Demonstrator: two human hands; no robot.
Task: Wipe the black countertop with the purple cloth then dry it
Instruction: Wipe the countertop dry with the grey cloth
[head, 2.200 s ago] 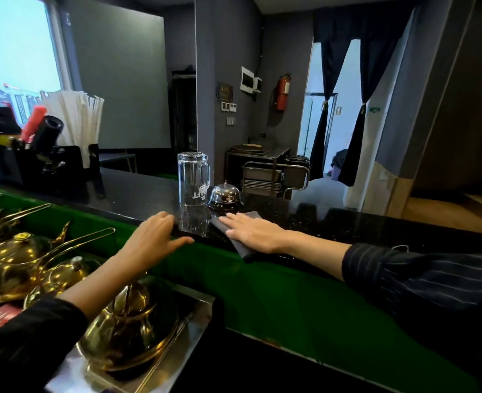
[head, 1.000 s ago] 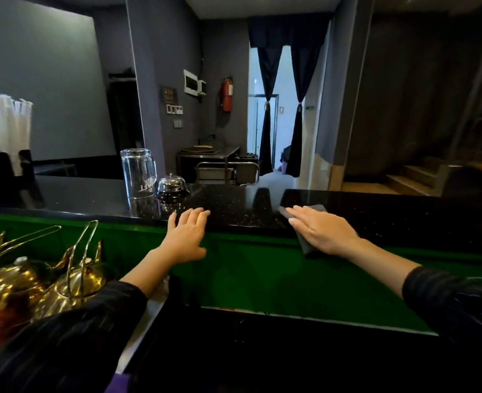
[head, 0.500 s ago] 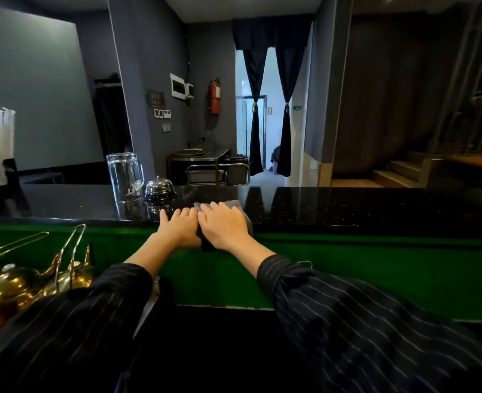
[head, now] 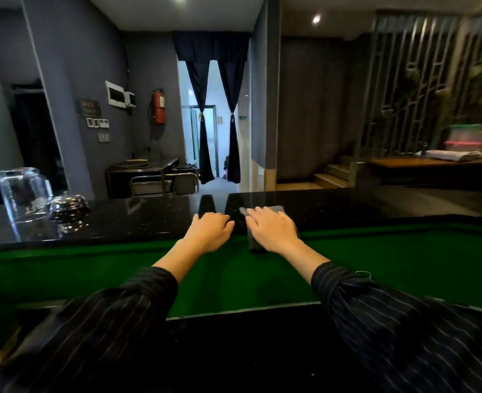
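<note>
Sleeves, two, dark and pinstriped, fill the near field, each ending at a bare forearm. Beyond them a green panel (head: 390,259) runs below the edge of one black countertop (head: 149,219). One left hand (head: 210,232) lies palm down at that edge, fingers loosely curled, holding nothing. Just beside it, one right hand (head: 272,231) lies flat with fingers spread, pressing on one cloth (head: 276,209); the cloth appears grey here and lies beneath the palm, its far edge showing past the fingertips and its near end draped over the counter edge. Farther left on the countertop stand one clear glass (head: 22,194) and, touching or just beside it, one metal bell (head: 69,205). On the far wall hangs one red fire extinguisher (head: 159,106).
</note>
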